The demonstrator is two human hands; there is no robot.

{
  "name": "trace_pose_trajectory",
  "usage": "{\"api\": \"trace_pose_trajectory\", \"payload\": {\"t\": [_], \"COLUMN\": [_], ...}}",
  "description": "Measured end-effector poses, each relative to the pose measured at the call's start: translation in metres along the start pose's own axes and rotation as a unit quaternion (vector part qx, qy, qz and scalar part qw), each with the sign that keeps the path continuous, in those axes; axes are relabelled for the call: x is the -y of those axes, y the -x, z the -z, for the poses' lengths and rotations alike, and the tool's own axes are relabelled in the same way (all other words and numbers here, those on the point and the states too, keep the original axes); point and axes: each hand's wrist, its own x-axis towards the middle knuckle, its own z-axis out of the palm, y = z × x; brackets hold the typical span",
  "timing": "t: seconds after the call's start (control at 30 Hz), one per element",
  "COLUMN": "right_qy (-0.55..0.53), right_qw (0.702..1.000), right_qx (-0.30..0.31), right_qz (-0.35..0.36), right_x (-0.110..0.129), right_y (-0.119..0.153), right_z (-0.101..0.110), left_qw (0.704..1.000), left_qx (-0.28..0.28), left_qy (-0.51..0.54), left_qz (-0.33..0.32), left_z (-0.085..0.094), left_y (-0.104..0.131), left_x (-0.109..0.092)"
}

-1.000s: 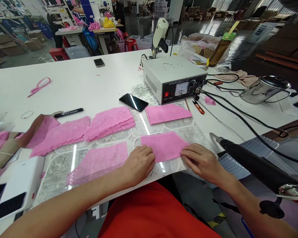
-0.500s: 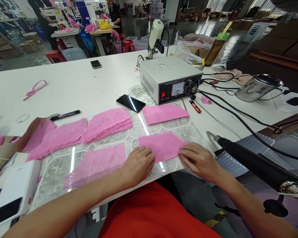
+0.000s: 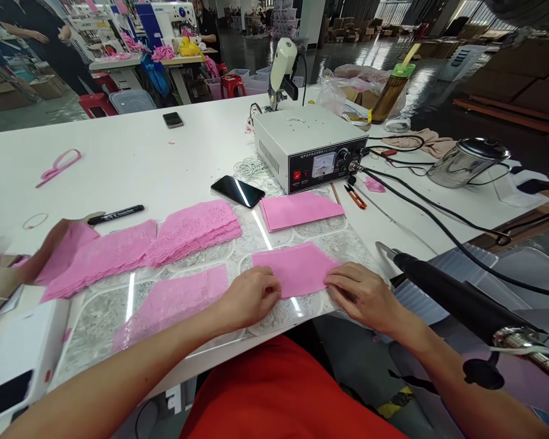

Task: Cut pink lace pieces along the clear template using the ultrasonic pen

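A plain pink fabric piece (image 3: 297,268) lies flat on the marbled mat in front of me. My left hand (image 3: 251,297) is closed at its lower left edge, fingers curled and thumb against them. At the right corner of the same piece, my right hand (image 3: 363,296) pinches the edge between thumb and fingers. Just behind it sits a stack of plain pink fabric pieces (image 3: 302,210). To the left, a single pink lace piece (image 3: 174,299) lies partly behind my left forearm. Beyond that are stacked pink lace pieces (image 3: 194,231).
A soldering-iron-like black handheld tool (image 3: 443,292) with a metal tip juts in at right, cabled to a grey control box (image 3: 311,146). A black phone (image 3: 238,190), orange snips (image 3: 355,196), a marker (image 3: 116,214) and a steel mug (image 3: 466,163) lie around.
My left hand has turned slightly, its thumb side now showing more. The right hand keeps its pinch, and the fabric lies as before. A person at the far left shows more; the view shifted slightly.
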Motion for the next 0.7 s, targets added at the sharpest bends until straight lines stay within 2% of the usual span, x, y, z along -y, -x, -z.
{"api": "trace_pose_trajectory", "payload": {"t": [0.5, 0.7], "right_qy": [-0.001, -0.002], "right_qw": [1.0, 0.998], "right_qx": [-0.006, -0.027], "right_qz": [-0.009, -0.049], "right_x": [-0.0001, -0.0048], "right_y": [-0.0018, 0.0031], "right_z": [0.002, 0.0061], "left_qw": [0.998, 0.998], "left_qx": [0.013, 0.013], "left_qy": [0.025, 0.005], "left_qz": [0.048, 0.053], "left_z": [0.0034, 0.0033], "left_y": [-0.0064, -0.0035], "left_x": [-0.0028, -0.0017]}}
